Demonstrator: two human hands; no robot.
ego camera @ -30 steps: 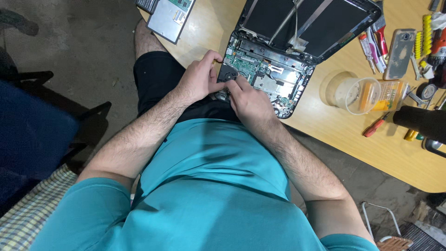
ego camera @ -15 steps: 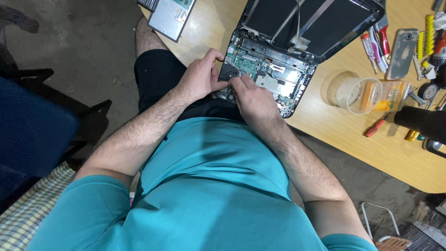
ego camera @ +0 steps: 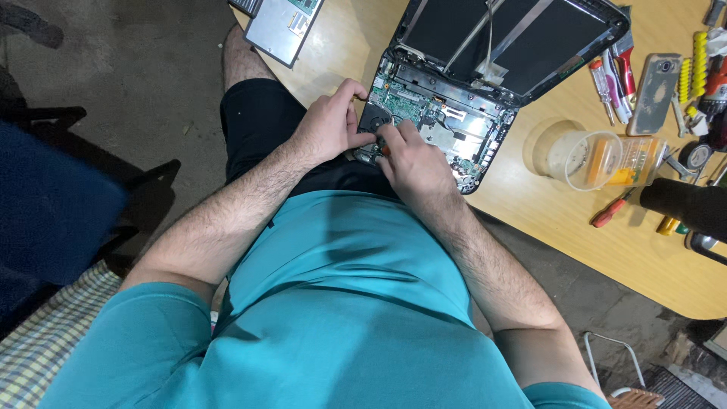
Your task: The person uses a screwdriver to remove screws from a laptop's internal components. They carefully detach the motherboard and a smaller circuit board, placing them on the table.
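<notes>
Bottom cover already off, the opened laptop is lying with its board bare. Left hand is pinching the black fan; right hand, just beside, is gripping a small red-tipped screwdriver. Fan not yet lifted.

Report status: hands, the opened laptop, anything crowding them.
Left hand and right hand both on the opened laptop, by its black fan. Right hand grips something small, orange. Nothing crowding; tools lie apart on the table.
</notes>
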